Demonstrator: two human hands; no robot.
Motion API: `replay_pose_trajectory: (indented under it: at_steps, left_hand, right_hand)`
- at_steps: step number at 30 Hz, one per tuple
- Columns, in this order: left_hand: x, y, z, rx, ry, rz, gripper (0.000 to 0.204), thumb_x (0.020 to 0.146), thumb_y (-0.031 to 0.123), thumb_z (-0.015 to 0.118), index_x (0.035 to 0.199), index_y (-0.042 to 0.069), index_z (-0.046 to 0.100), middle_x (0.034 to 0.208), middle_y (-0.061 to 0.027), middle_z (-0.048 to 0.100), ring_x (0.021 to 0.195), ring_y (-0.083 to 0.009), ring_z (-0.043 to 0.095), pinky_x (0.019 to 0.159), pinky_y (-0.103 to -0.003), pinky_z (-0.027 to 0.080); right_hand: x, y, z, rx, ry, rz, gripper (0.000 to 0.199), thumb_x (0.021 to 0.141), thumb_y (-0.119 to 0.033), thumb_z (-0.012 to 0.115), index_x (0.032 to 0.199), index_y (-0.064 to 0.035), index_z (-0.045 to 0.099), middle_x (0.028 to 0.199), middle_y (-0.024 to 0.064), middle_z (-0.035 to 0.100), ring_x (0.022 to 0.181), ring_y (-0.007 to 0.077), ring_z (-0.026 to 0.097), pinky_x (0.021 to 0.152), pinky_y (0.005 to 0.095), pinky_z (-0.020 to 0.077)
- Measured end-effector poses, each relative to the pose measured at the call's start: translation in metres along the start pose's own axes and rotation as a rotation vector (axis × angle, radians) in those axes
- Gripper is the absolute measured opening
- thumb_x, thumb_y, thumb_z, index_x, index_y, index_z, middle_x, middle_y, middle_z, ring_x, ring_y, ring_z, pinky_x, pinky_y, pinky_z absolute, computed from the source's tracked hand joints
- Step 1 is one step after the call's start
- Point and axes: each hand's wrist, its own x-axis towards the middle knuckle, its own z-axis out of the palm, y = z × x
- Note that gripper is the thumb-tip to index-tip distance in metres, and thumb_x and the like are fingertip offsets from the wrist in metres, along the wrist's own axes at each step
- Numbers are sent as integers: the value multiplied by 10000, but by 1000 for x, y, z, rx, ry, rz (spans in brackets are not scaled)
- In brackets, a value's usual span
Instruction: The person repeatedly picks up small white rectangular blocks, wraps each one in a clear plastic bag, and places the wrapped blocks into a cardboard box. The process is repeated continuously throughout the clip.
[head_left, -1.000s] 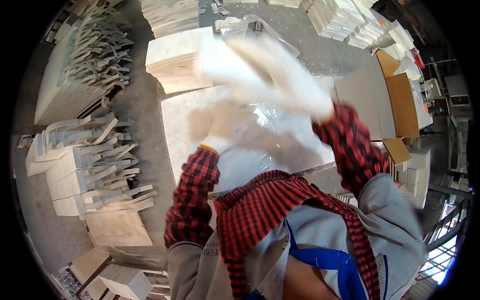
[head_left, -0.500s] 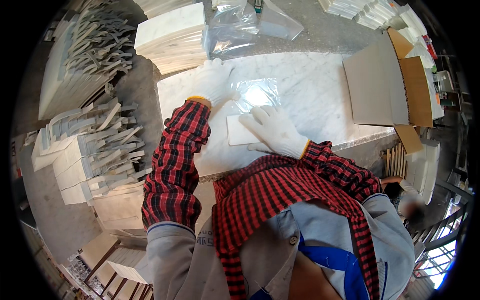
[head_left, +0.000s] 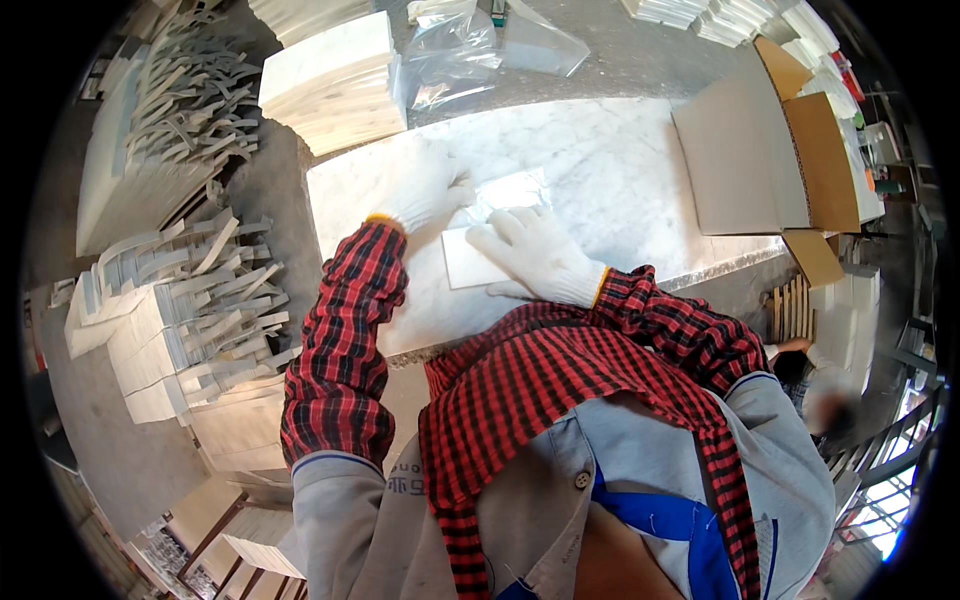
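Observation:
A flat white rectangular piece, like a tile (head_left: 464,262), lies on a pale marble slab (head_left: 610,150) in front of me. My right hand (head_left: 545,256), in a white knit glove, rests flat across its right part with the fingers stretched and the thumb along the near edge. Shiny clear plastic film (head_left: 516,190) lies just beyond the tile's far edge. At the film's left edge is my gloved left hand (head_left: 428,190), its fingers curled together. Whether it pinches the film is hard to make out.
Behind the slab stand a stack of white tiles (head_left: 335,85) and loose clear plastic bags (head_left: 455,50). An open cardboard box (head_left: 740,150) sits at the slab's right end. Stacks with foam strips (head_left: 215,300) fill the left. Another person (head_left: 825,390) is at far right.
My left hand has moved nearer to me and its fingers have curled. The film now looks smaller and more crumpled. My right hand stays on the tile; the view has shifted slightly.

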Motion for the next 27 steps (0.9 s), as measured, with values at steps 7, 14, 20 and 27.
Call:
replay_pose_trajectory:
  at_steps: [7, 14, 20, 27]
  left_hand:
    - [-54, 47, -11, -353, 165, -40, 108, 959, 142, 659, 965, 35, 673, 937, -148, 674, 890, -272, 644, 783, -370, 509]
    - [-112, 74, -9, -185, 219, 320, 67, 852, 76, 684, 916, 96, 685, 939, -111, 687, 913, -284, 673, 802, -390, 527]
    - [-131, 94, -14, -240, -9, 138, 221, 898, 120, 675, 1111, 78, 717, 1003, -116, 711, 978, -317, 674, 868, -424, 529]
    - [-69, 114, -9, 78, 115, 43, 419, 986, 305, 632, 1354, 108, 666, 1269, -131, 684, 1248, -298, 608, 1056, -463, 469]
  right_hand:
    - [13, 23, -56, 173, 193, 229, 930, 759, -466, 855, 1539, -145, 463, 1560, 265, 408, 1352, 445, 505, 1074, 514, 474]
    - [-18, 9, -60, -13, -408, 88, 121, 885, -238, 694, 913, -156, 779, 1055, 55, 749, 957, 310, 731, 818, 425, 601]
    - [-62, 1, -18, 44, -238, 127, 62, 861, -165, 685, 825, -152, 733, 931, 81, 686, 857, 297, 713, 674, 417, 578]
    - [-59, 0, -20, 78, -248, 109, 80, 863, -159, 659, 824, -123, 719, 885, 108, 675, 801, 311, 700, 668, 442, 556]
